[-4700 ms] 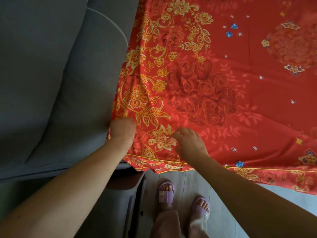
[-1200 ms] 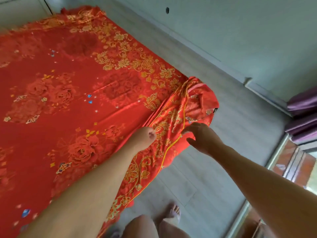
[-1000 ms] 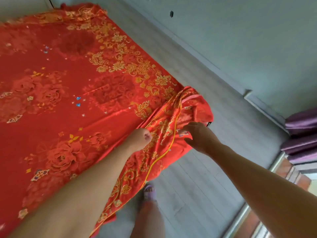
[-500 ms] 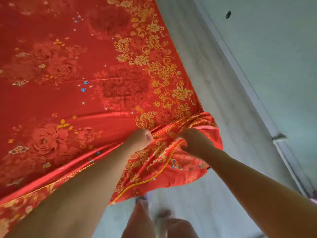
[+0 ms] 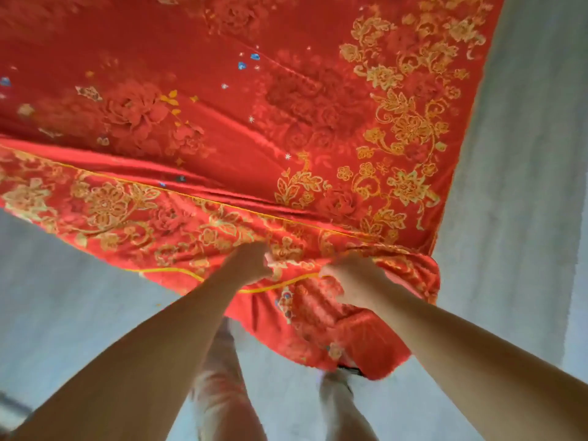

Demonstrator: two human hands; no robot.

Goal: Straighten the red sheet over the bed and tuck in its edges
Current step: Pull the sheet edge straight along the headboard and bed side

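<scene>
we stand at the foot corner of the bed; the red sheet (image 5: pixel 286 106) lies spread over the top, with its border hanging down the near side toward the grey floor (image 5: pixel 63 297). our left hand (image 5: pixel 251 261) is a closed fist bunched on the border cloth just above the yellow piping (image 5: pixel 171 270). our right hand (image 5: pixel 353 281) is curled shut on the gathered corner just beside it. both hold at the hem, likely so the slack can be drawn taut before tucking. the fabric is thin and glossy, satin-like, printed with gold floral scrolls and darker red roses. long shallow creases run across the top. the corner sags in a loose rounded pouch below our right hand, not yet tucked.
</scene>
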